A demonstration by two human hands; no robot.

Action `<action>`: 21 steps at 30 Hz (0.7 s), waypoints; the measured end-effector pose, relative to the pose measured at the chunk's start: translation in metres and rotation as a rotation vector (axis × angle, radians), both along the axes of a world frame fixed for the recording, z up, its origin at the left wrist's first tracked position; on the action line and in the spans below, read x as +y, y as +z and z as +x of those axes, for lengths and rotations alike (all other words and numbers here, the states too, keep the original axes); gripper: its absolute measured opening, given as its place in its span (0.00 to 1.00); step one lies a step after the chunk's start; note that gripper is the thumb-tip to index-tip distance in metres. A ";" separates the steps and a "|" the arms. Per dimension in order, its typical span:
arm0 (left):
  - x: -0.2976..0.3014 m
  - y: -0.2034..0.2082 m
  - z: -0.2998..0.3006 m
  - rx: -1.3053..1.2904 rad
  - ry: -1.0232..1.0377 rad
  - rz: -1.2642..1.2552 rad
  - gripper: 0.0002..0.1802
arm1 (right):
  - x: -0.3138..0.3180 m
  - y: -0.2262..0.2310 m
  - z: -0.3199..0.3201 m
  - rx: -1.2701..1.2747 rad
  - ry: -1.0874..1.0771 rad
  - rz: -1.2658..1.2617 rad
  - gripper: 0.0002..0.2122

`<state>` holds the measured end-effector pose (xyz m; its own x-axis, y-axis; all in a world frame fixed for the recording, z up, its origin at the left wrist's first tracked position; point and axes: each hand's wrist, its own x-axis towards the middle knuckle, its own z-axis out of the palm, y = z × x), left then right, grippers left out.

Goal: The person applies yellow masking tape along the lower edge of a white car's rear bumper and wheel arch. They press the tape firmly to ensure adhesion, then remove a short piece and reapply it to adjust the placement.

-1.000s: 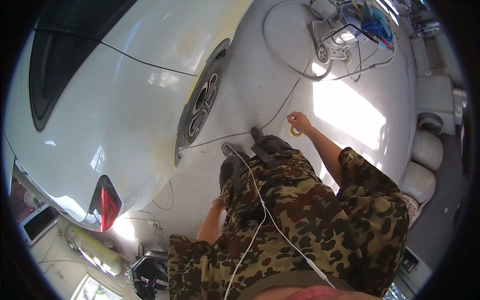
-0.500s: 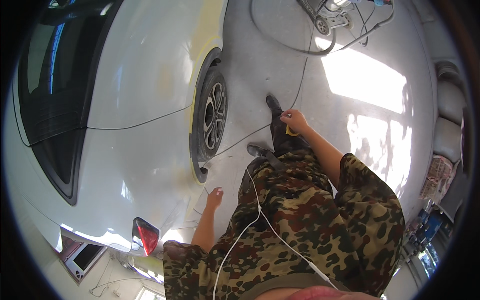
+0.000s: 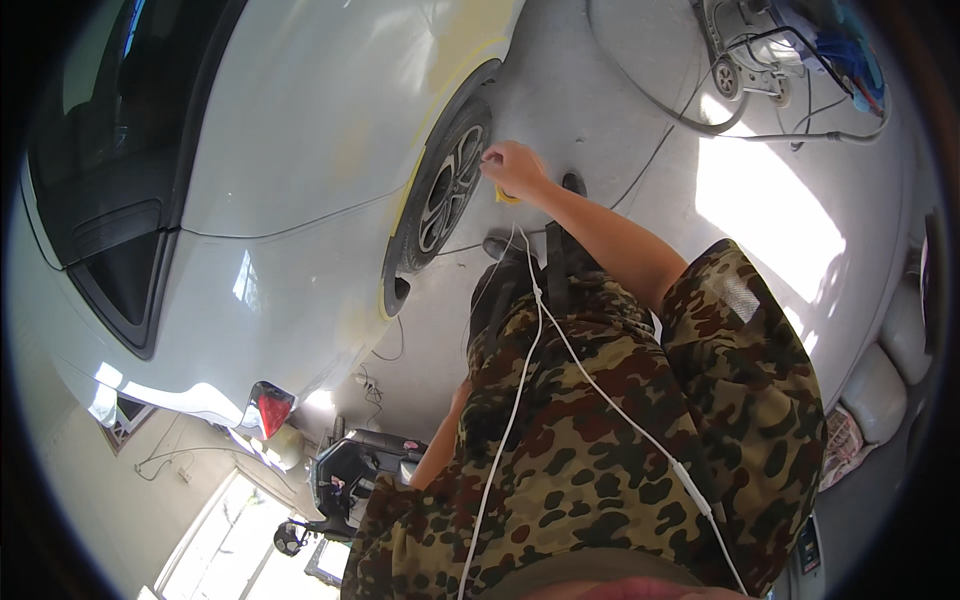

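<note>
My right hand (image 3: 515,168) is stretched out beside the car's rear wheel (image 3: 450,185), its fingers closed. A small yellow thing with a curved edge (image 3: 507,196) shows under the palm; the hand hides most of it, so its kind is unclear. My left hand (image 3: 463,392) is low by my side, its fingers hidden against my dark clothing. The white car (image 3: 290,170) fills the left side, with yellowish patches and a yellow edge along the wheel arch (image 3: 425,145). Its red tail light (image 3: 270,412) is nearest the lower left.
A wheeled machine (image 3: 745,70) with hoses stands at the far right, and a cable (image 3: 655,155) crosses the grey floor. A dark scooter (image 3: 350,470) is behind the car near a bright window (image 3: 225,535). Pale sacks (image 3: 875,395) lie along the right edge.
My right hand has moved left and forward, closer to the wheel, with the yellow thing. My left hand has drawn back beside my body. The view has turned, bringing the scooter in.
</note>
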<state>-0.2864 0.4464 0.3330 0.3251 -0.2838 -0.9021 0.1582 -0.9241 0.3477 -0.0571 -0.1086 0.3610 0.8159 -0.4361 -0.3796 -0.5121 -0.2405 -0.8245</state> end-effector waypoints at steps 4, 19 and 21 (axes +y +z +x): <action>0.028 -0.023 -0.008 0.162 0.442 -0.064 0.21 | 0.046 0.030 0.065 -0.093 -0.117 0.042 0.17; 0.032 0.009 0.051 -0.155 -0.015 -0.007 0.14 | 0.074 0.044 0.104 -0.083 -0.343 -0.317 0.10; 0.013 0.035 0.068 -0.155 0.022 0.005 0.15 | 0.071 0.041 0.107 -0.068 -0.397 -0.272 0.10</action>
<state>-0.2187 0.4598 0.3677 0.4669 -0.2708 -0.8418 0.1227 -0.9229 0.3649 0.0495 -0.0380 0.4015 0.5856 -0.7946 -0.1602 -0.5549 -0.2489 -0.7939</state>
